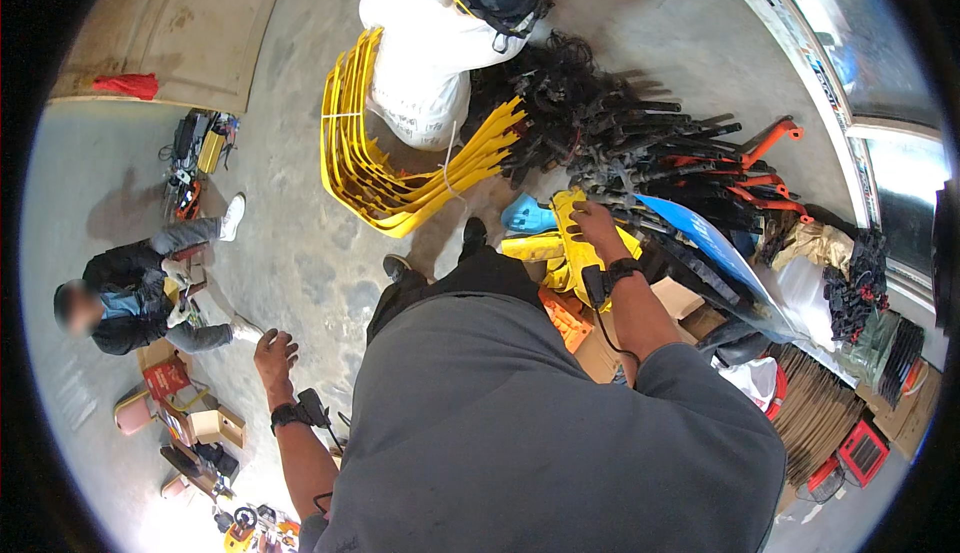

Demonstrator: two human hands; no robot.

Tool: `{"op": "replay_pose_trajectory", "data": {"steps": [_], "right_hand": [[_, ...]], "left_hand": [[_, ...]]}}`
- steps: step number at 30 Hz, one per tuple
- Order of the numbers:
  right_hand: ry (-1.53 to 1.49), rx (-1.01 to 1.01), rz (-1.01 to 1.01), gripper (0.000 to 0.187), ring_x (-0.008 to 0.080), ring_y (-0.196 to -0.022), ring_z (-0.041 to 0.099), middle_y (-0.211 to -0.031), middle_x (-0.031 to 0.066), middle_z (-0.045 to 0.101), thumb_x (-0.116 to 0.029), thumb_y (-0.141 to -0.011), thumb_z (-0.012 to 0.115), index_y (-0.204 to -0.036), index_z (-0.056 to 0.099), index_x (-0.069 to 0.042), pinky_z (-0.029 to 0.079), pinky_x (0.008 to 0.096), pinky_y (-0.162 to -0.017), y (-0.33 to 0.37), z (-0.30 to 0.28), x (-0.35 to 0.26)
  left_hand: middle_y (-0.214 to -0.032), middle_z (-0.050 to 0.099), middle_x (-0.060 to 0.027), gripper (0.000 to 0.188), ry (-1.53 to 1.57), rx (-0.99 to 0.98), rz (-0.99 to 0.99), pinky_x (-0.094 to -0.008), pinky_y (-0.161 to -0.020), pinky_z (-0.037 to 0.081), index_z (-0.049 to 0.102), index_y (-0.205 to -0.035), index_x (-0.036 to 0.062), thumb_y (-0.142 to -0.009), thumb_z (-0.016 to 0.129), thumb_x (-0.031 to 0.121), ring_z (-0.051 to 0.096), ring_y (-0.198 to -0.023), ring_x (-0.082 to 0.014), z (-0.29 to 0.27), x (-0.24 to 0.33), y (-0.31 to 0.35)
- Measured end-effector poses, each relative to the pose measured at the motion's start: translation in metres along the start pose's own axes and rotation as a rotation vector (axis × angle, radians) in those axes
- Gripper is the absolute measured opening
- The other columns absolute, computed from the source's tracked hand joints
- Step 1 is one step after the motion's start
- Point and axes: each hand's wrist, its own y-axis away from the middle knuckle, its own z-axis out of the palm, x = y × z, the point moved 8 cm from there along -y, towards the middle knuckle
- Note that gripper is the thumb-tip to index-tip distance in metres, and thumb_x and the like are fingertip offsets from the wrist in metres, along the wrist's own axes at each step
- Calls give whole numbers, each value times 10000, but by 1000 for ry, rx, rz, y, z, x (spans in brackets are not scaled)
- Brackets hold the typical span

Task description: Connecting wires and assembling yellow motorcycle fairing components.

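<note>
My right hand [597, 231] reaches forward to the right, its fingers curled over a yellow plastic part [572, 258] on a pile of similar pieces. A light blue plastic piece [527, 215] lies just left of that pile, and orange plastic parts [566, 321] sit in cardboard below it. Out to the left, my left hand [275, 358] hangs over the concrete floor with bent fingers apart and nothing in it. Ahead of my feet stands a nested stack of curved yellow frames [395, 221], bound with white ties. Both wrists wear black straps with cables.
Behind the frames is a white sack [430, 118]. Black poles [640, 143] and orange brackets [775, 143] lie heaped at the far right, beside a blue panel [700, 233]. A seated person [130, 293] is at the left. Flattened cardboard [815, 408] is stacked at the right.
</note>
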Motion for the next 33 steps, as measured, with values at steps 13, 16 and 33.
{"op": "replay_pose_trajectory", "data": {"steps": [13,16,33], "right_hand": [[-51,14,-33,353,198,-741,626,-964,115,624,-137,-866,559,-1195,534,-12,515,317,-626,-1,-4,8],[-37,-22,25,408,212,-808,644,-1069,123,612,-144,-887,528,-1270,487,-8,518,331,-691,2,-1,9],[-26,-43,-28,427,194,-814,622,-1053,80,612,-166,-863,547,-1257,488,-15,501,328,-692,-6,-3,10]], "left_hand": [[-968,646,-148,488,-34,1,9,-282,-601,495,467,-1247,-46,-854,616,203,650,-786,-213,3,4,2],[-964,647,-146,482,-19,3,9,-279,-593,494,474,-1243,-43,-851,616,198,650,-779,-209,2,2,1],[-888,661,-123,453,-46,30,20,-288,-580,503,521,-1203,-31,-812,623,173,656,-715,-188,4,6,5]]}}
